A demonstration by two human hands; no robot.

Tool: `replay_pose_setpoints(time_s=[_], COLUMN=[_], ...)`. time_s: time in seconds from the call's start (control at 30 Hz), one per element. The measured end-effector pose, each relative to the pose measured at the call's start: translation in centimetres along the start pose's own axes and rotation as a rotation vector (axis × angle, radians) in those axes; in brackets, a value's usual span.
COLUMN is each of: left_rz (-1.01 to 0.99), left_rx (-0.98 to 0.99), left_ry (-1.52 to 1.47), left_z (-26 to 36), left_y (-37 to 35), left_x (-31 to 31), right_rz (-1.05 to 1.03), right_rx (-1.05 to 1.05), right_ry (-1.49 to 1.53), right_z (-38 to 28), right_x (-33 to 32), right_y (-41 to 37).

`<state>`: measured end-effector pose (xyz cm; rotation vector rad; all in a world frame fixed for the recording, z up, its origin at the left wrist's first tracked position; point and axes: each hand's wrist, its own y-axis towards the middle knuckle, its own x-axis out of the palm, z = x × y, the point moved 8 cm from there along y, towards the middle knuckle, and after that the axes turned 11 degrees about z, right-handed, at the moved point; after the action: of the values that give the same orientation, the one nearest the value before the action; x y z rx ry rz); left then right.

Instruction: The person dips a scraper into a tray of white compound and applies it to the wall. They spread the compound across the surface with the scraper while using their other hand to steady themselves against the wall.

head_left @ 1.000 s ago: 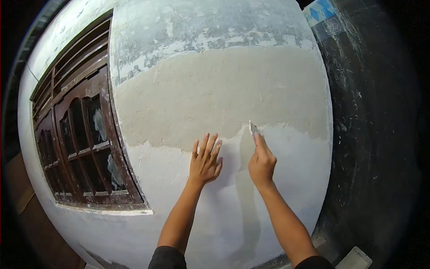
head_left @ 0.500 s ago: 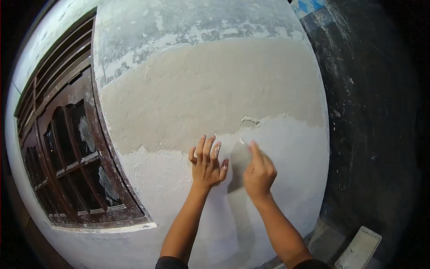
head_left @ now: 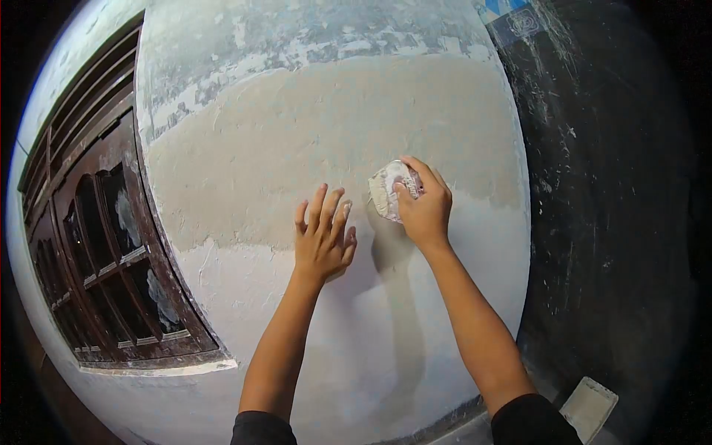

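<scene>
My right hand (head_left: 428, 211) grips a flat putty scraper (head_left: 386, 194) smeared with whitish putty, thumb on its near face and fingers curled round its far edge. The scraper is at the wall (head_left: 326, 133), by the border between a beige, damp-looking band and the white area below; whether its edge touches is hard to tell. To the left, my left hand (head_left: 322, 241) is open with fingers spread and nothing in it, close to the wall. Whether its fingertips touch the surface cannot be made out.
A dark wooden window (head_left: 111, 252) with glass panes and a white sill is at the left. Patchy grey-white wall lies above the beige band. Right of the wall's edge stands a dark surface (head_left: 593, 185). A pale rectangular tray-like object (head_left: 589, 408) lies low at the right.
My right hand has moved up, and the scraper has turned from edge-on to showing its putty-covered face. My left hand has risen slightly and shifted left, fingers still spread.
</scene>
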<state>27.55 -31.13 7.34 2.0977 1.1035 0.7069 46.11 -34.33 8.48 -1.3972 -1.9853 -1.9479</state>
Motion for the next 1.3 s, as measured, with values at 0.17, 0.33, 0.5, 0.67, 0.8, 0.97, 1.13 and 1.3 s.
replay_pose_setpoints(time_s=[0.17,0.33,0.5,0.67,0.8,0.97,1.13,1.3], left_rz=[0.037,0.035,0.055,0.060,0.035,0.024,0.046,0.043], left_rx=[0.007,-0.009,-0.016,-0.040,-0.031,-0.044,-0.051,-0.037], left_ry=[0.073,0.094,0.056,0.053,0.041,0.040,0.033,0.076], left_z=[0.0,0.1,0.1,-0.2,0.0,-0.3,-0.4,-0.1], left_y=[-0.7,-0.6,-0.4,-0.6,-0.7,-0.7,-0.7,-0.6], left_x=[1.2,1.1,1.2,1.1,1.2,1.4,1.2,1.2], right_rz=[-0.079,0.115,0.084,0.222,-0.001,0.245,0.094,0.079], right_rx=[-0.158,-0.203,-0.219,-0.138,-0.241,-0.051,-0.206,0.033], right_ry=[0.098,-0.090,0.014,-0.244,0.101,-0.215,0.020,-0.047], right_z=[-0.5,4.0,2.1,4.9,1.7,4.1,2.6,5.1], right_x=[2.3,-0.4,-0.2,-2.1,1.8,-1.9,1.1,0.0], right_y=[0.7,1.4,0.4,2.1,-0.3,2.1,0.1,0.6])
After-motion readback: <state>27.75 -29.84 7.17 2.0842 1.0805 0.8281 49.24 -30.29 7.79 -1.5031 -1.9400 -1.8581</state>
